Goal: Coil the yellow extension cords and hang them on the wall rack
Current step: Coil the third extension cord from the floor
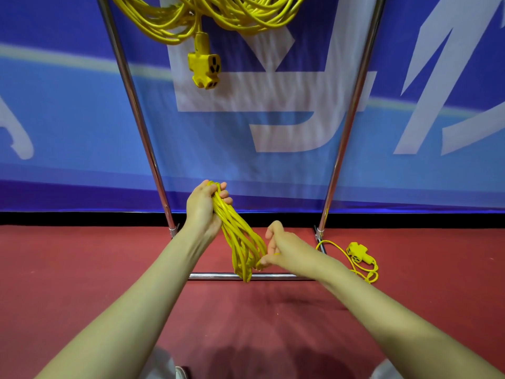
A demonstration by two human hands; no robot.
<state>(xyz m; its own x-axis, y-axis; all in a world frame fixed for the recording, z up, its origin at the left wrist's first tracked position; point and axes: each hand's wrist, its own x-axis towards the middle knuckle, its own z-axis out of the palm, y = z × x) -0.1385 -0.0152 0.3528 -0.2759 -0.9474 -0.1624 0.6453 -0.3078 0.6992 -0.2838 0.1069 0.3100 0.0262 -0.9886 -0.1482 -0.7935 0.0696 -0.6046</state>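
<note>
Left hand (201, 210), cord (238, 237), red floor (82, 269), banner (68, 119)

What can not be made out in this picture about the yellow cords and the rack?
1. Hung cords: cut off by the top edge of the head view; what they hang from is not seen.
2. Rack: its top lies outside the frame.
3. Floor cord: the right forearm hides where it leads.
4. Right hand at the coil, which the left hand grips: its own back hides the fingertips.
</note>
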